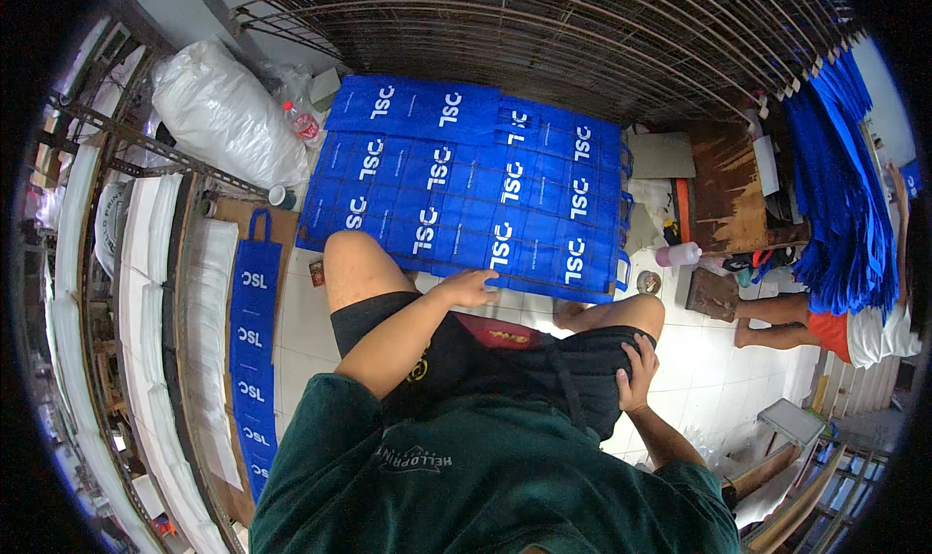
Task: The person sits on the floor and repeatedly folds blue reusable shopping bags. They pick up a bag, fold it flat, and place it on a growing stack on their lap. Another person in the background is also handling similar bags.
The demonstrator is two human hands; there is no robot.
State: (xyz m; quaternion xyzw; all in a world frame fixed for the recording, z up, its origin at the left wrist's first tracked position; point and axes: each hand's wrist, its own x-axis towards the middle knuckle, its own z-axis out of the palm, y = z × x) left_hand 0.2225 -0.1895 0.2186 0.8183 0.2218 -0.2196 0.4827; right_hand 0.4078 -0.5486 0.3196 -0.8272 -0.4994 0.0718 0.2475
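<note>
Several blue printed bags (466,180) lie flat in rows in front of me, with the thin dark wires of a rack across them. My left hand (469,289) is at the near edge of these bags. Its fingers reach to the right, a little apart, with the fingertips at the edge; I see nothing held in them. My right hand (637,371) rests on my right thigh, on the dark shorts (582,369), with its fingers spread and holding nothing.
Stacked wire racks (544,30) slope up behind the bags. A filled clear plastic sack (218,112) and shelving stand left, beside a strip of blue bags (254,360). At right are hanging blue bags (840,175), a pinkish bottle (678,254) and another person's legs (777,321).
</note>
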